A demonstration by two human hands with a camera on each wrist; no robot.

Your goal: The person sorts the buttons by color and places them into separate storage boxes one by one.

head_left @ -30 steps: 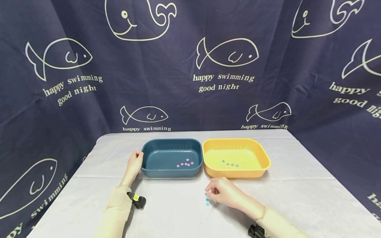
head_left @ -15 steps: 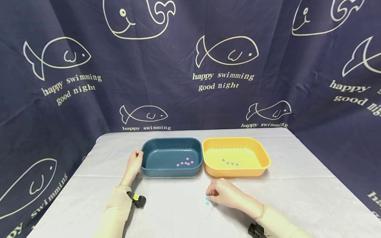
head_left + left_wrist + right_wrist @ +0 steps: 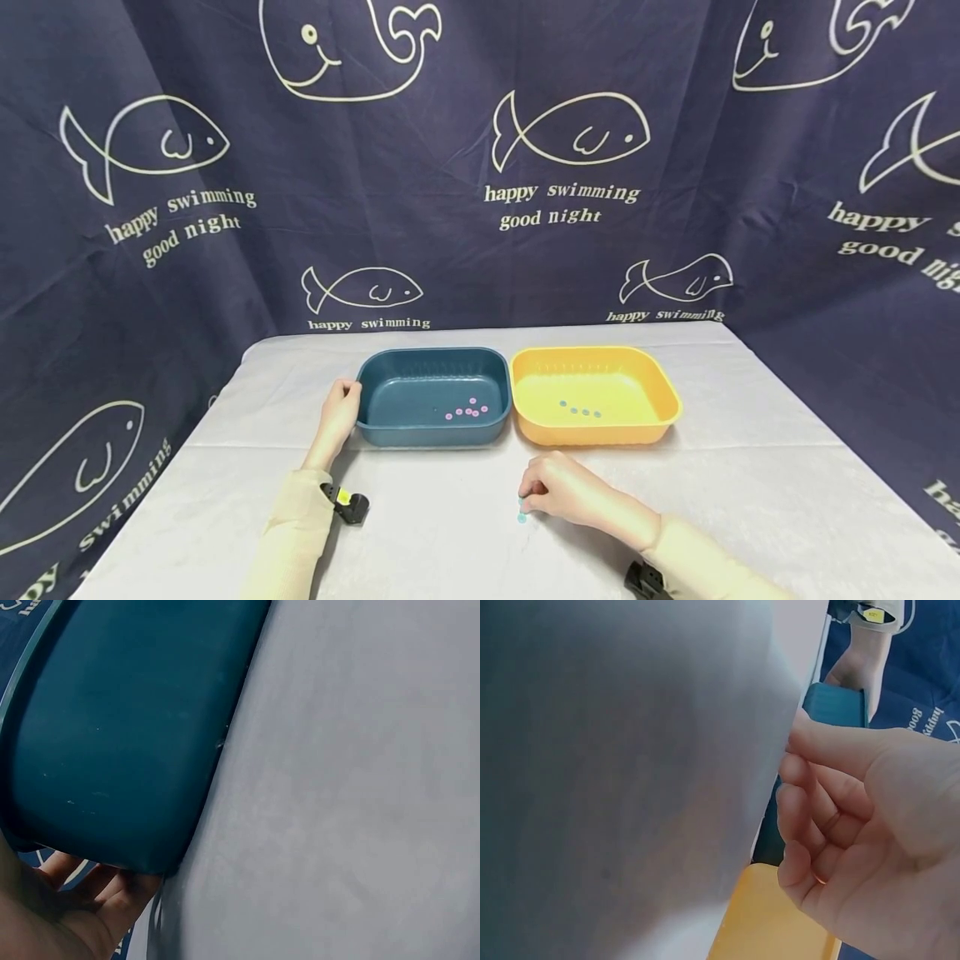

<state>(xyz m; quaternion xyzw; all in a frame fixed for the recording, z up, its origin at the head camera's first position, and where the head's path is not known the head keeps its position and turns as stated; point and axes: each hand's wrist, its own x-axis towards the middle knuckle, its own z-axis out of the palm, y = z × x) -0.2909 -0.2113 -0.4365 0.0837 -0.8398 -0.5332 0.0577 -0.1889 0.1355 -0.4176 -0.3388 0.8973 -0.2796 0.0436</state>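
At the left end of the dark teal tub (image 3: 432,435), my left hand (image 3: 342,407) holds the wall; in the left wrist view its curled fingers (image 3: 124,896) press against the tub's end. My right hand (image 3: 561,487) is low over the table in front of the tubs, thumb and index fingertips pinched together at a small light-blue button, mostly hidden by them. Just below the fingertips lies another light-blue button (image 3: 522,518). In the right wrist view the thumb (image 3: 840,746) meets the index finger, and no button shows there.
Right beside the teal tub stands a yellow tub (image 3: 600,435) with several blue buttons (image 3: 586,412) inside. Several pink buttons (image 3: 468,411) lie in the teal tub. A white cloth covers the table (image 3: 435,525); a navy curtain (image 3: 465,242) hangs behind.
My right fingertips have come down slightly onto the upper light-blue button, now largely covered. The lower button has shifted slightly toward me. My left hand stays on the teal tub.
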